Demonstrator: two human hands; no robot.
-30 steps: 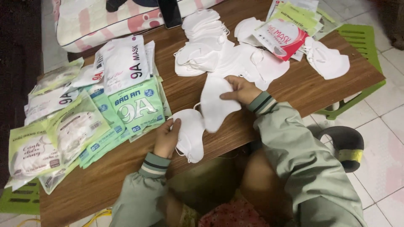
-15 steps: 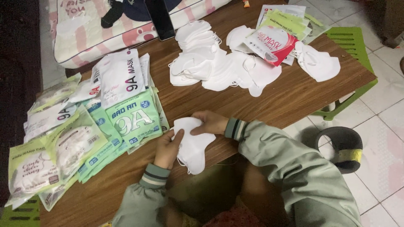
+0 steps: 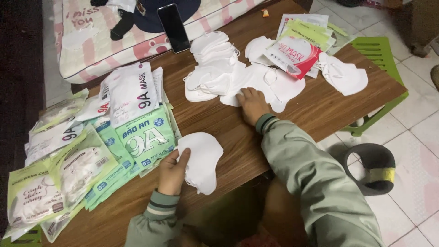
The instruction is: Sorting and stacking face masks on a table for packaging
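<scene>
Left hand (image 3: 171,171): grips a small stack of folded white face masks (image 3: 201,160) at the near edge of the wooden table (image 3: 219,123). Right hand (image 3: 251,103): fingers rest on the loose pile of white masks (image 3: 228,75). Green and white mask packets (image 3: 105,146): fanned at left. Black phone (image 3: 173,27): on the pink cushion (image 3: 91,50).

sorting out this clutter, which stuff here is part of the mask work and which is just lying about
In hand:
- left hand, holding a stack of white masks
- right hand, on the loose mask pile
- green mask packets
- red mask packet

Lying about:
- phone
- cushion
- green stool
- dark slipper
</scene>
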